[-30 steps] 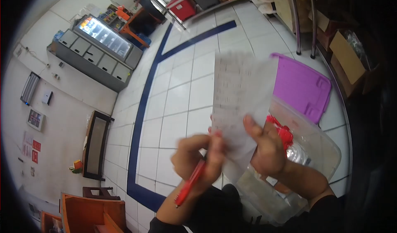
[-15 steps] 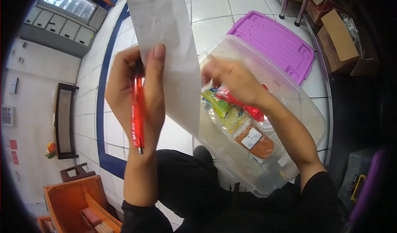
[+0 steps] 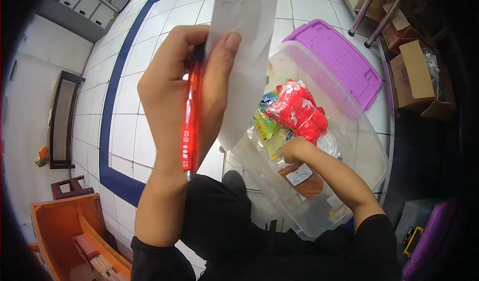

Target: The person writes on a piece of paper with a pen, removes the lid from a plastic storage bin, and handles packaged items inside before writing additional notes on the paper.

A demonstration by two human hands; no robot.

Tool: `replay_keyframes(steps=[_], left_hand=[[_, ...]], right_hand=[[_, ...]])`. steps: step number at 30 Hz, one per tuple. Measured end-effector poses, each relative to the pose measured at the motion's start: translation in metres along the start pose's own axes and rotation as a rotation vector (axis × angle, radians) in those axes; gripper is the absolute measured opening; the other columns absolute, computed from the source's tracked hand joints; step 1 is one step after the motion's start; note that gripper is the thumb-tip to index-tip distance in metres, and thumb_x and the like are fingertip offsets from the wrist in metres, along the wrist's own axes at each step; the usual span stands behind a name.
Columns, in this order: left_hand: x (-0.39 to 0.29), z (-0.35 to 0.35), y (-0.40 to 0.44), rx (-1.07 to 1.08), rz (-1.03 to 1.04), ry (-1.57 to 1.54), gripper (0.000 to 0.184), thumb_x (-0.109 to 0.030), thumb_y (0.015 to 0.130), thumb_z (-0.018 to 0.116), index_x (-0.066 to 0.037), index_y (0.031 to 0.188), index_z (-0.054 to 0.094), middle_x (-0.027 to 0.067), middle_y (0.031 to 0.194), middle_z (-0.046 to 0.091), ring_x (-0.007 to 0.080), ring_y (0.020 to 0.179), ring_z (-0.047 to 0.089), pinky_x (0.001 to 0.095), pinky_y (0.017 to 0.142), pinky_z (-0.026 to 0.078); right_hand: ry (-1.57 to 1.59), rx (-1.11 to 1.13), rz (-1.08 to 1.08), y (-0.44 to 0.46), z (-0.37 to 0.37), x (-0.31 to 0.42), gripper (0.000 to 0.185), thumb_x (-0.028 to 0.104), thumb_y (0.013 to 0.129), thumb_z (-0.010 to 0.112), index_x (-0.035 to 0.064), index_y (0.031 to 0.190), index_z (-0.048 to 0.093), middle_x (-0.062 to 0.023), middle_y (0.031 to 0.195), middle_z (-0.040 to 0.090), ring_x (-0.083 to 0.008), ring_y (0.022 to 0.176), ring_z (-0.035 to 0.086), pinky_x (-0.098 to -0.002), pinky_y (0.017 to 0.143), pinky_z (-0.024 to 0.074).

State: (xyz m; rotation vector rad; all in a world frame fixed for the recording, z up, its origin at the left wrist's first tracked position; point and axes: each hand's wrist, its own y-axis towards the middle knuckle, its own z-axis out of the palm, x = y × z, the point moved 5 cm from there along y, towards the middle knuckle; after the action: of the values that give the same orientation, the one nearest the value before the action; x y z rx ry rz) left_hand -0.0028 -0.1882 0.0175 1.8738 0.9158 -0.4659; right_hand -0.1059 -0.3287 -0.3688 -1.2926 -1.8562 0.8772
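In the head view my left hand (image 3: 187, 94) is closed round a long white paper strip (image 3: 244, 56), its thumb pressing on the front. The same hand holds a red pen (image 3: 190, 121), tip end pointing down. Reaching into a clear plastic bin (image 3: 357, 163), my right hand (image 3: 295, 150) has its fingers curled among the packets; what they grip is hidden. Beside it lie a red-and-white plastic package (image 3: 298, 109), a yellow-green packet (image 3: 267, 126), a round clear lid or container (image 3: 328, 145) and a bag of orange-brown powder (image 3: 309, 183) with a white label.
A purple lid (image 3: 334, 56) lies on the tiled floor behind the bin. Open cardboard boxes (image 3: 411, 74) sit on a low shelf at right, near metal legs (image 3: 364, 9). An orange wooden box (image 3: 57, 226) stands at lower left. Another purple-lidded bin (image 3: 416, 226) is at lower right.
My right hand has moved down from above the red package to the packets nearer me, uncovering the package. The left hand still holds the paper and pen; the view has shifted slightly.
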Motion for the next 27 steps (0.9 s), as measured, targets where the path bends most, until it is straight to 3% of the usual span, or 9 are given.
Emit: replay_keyframes(steps=[3, 5, 8, 11, 14, 18, 21, 24, 27], left_hand=[[-0.001, -0.007, 0.001, -0.051, 0.044, -0.008, 0.019, -0.017, 0.09, 0.073, 0.001, 0.093, 0.067, 0.0026, 0.071, 0.063, 0.0045, 0.062, 0.053, 0.0191, 0.057, 0.041], [0.001, -0.011, 0.001, -0.024, -0.019, 0.049, 0.04, -0.042, 0.088, 0.073, -0.003, 0.095, 0.069, 0.0068, 0.076, 0.066, 0.0133, 0.068, 0.062, 0.0245, 0.065, 0.049], [-0.003, -0.008, -0.001, -0.018, -0.057, 0.009, 0.04, -0.041, 0.088, 0.074, -0.003, 0.095, 0.069, 0.0064, 0.075, 0.065, 0.0129, 0.067, 0.061, 0.024, 0.063, 0.048], [-0.007, -0.004, -0.001, -0.033, 0.066, -0.001, 0.02, -0.017, 0.09, 0.073, 0.001, 0.093, 0.067, 0.0019, 0.071, 0.063, 0.004, 0.061, 0.049, 0.0183, 0.056, 0.038], [-0.005, -0.008, -0.002, -0.007, -0.055, -0.011, 0.038, -0.04, 0.087, 0.075, -0.003, 0.095, 0.069, 0.0051, 0.075, 0.065, 0.0124, 0.066, 0.06, 0.0236, 0.062, 0.047], [-0.009, -0.006, -0.003, -0.009, -0.063, -0.022, 0.038, -0.041, 0.087, 0.075, -0.003, 0.094, 0.069, 0.0064, 0.077, 0.066, 0.0138, 0.069, 0.062, 0.0242, 0.063, 0.048], [-0.011, -0.008, -0.003, -0.011, -0.023, 0.0, 0.04, -0.043, 0.087, 0.074, -0.004, 0.095, 0.069, 0.0082, 0.08, 0.067, 0.0156, 0.071, 0.064, 0.0255, 0.066, 0.05], [-0.009, -0.009, -0.003, -0.009, -0.06, -0.033, 0.042, -0.045, 0.087, 0.073, -0.004, 0.096, 0.069, 0.0091, 0.081, 0.067, 0.0167, 0.072, 0.065, 0.0265, 0.068, 0.051], [-0.009, -0.009, -0.001, 0.005, -0.056, -0.025, 0.043, -0.045, 0.088, 0.072, -0.004, 0.096, 0.069, 0.009, 0.08, 0.067, 0.0169, 0.072, 0.064, 0.0267, 0.069, 0.052]], right_hand=[[0.271, -0.518, 0.102, -0.003, -0.038, -0.011, 0.041, 0.026, 0.077, 0.074, 0.014, 0.116, 0.07, -0.0123, 0.112, 0.07, -0.026, 0.113, 0.064, -0.0494, 0.093, 0.0484], [0.219, -0.894, 0.085, -0.046, -0.069, -0.011, 0.065, 0.028, 0.072, 0.079, 0.0146, 0.132, 0.057, -0.022, 0.126, 0.06, -0.0352, 0.125, 0.055, -0.0505, 0.1, 0.0445], [0.006, -1.177, 0.417, -0.061, -0.066, -0.03, 0.1, 0.028, 0.065, 0.083, 0.0151, 0.149, 0.031, -0.0283, 0.143, 0.04, -0.0442, 0.135, 0.039, -0.0518, 0.107, 0.0381], [0.395, -1.017, 0.467, -0.044, -0.038, -0.083, 0.112, 0.024, 0.067, 0.081, 0.0173, 0.155, 0.013, -0.0327, 0.148, 0.03, -0.0471, 0.135, 0.038, -0.0502, 0.11, 0.0368], [0.597, -0.989, 0.349, -0.057, -0.053, -0.107, 0.097, 0.011, 0.07, 0.072, 0.0136, 0.154, 0.023, -0.026, 0.142, 0.044, -0.038, 0.129, 0.048, -0.0423, 0.109, 0.0388], [0.973, -1.052, -0.206, -0.095, -0.076, -0.149, 0.077, 0.006, 0.071, 0.064, 0.0095, 0.145, 0.043, -0.0172, 0.124, 0.062, -0.0235, 0.114, 0.06, -0.034, 0.097, 0.0472], [1.459, -0.378, -0.458, -0.155, -0.092, -0.107, 0.068, 0.011, 0.074, 0.069, 0.0039, 0.139, 0.049, -0.0096, 0.123, 0.063, -0.0131, 0.106, 0.06, -0.029, 0.091, 0.0497], [1.187, 0.018, -0.555, -0.132, -0.053, -0.076, 0.065, 0.021, 0.075, 0.077, 0.0026, 0.133, 0.054, -0.0056, 0.112, 0.067, -0.013, 0.095, 0.062, -0.0269, 0.08, 0.0512], [0.796, 0.222, -0.218, -0.108, -0.027, -0.061, 0.063, 0.032, 0.077, 0.08, 0.0035, 0.128, 0.059, -0.0099, 0.107, 0.071, -0.0221, 0.094, 0.066, -0.0354, 0.08, 0.0538]])
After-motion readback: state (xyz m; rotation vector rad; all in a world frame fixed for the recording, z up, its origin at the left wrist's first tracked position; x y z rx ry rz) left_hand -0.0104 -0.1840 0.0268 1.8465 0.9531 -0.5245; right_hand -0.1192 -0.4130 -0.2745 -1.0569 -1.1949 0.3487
